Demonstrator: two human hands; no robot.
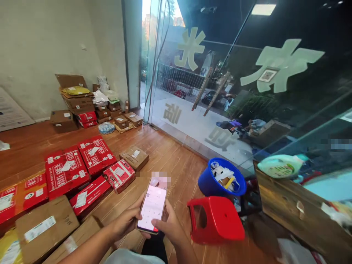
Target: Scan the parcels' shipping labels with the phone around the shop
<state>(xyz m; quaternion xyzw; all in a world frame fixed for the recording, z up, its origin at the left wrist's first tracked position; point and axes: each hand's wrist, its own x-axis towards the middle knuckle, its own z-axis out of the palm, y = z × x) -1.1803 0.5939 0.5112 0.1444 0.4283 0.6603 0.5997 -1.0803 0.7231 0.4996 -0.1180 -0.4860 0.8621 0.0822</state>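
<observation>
A smartphone (150,207) with a lit, pale pink screen is held upright between my two hands in front of my lap. My left hand (129,216) grips its left edge, with the thumb at the side of the screen. Around the right edge wraps my right hand (172,222), its thumb over the lower part of the screen, where a keypad-like layout shows. The fingers behind the phone are mostly hidden. Nearest to the phone on the left lies a red and white parcel (120,175) with a label.
Large red boxes (66,167) and brown cartons (46,227) cover the floor at left. More parcels (77,102) are stacked by the wall. On the right stand a red plastic stool (220,220), a blue trash bin (205,183) and a wooden table (286,209). Glass doors (187,88) face me.
</observation>
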